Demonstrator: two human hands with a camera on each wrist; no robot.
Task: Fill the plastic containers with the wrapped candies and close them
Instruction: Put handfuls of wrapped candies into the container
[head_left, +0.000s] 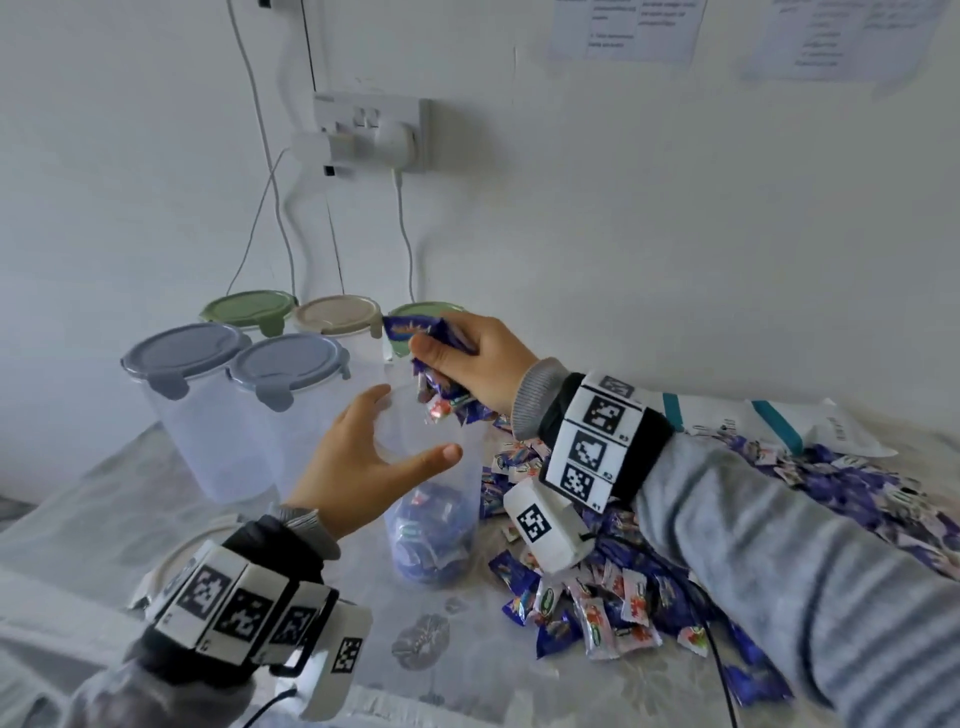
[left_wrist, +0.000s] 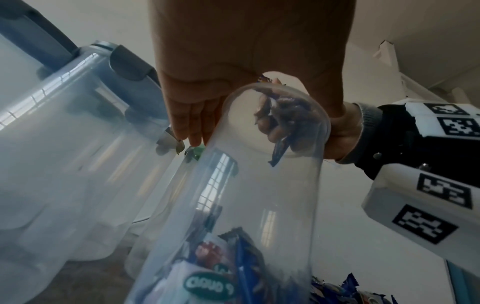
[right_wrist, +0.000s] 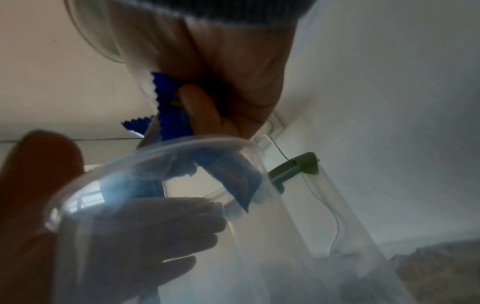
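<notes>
The open container (head_left: 434, 483), mid-table, is partly filled; one wrapper inside reads "cloud 9" (left_wrist: 209, 286). The left hand (head_left: 358, 462) cups its rim; the right hand (head_left: 470, 364) clutches candies (head_left: 441, 364) above. Five lidded containers (head_left: 197, 395) at eleven o'clock; candy heap (head_left: 597, 608) at three.

Soft, even daylight fills the head view, bright on the white wall (head_left: 649, 218), with faint shadows and bowed edges from the wide lens. In both wrist views the hands are dark, backlit silhouettes. Window reflections glare on the clear container (left_wrist: 233, 195). The right wrist view is smeared by blur, worst around the container's rim (right_wrist: 155, 152) and the blue wrapper (right_wrist: 168, 115) above it.
</notes>
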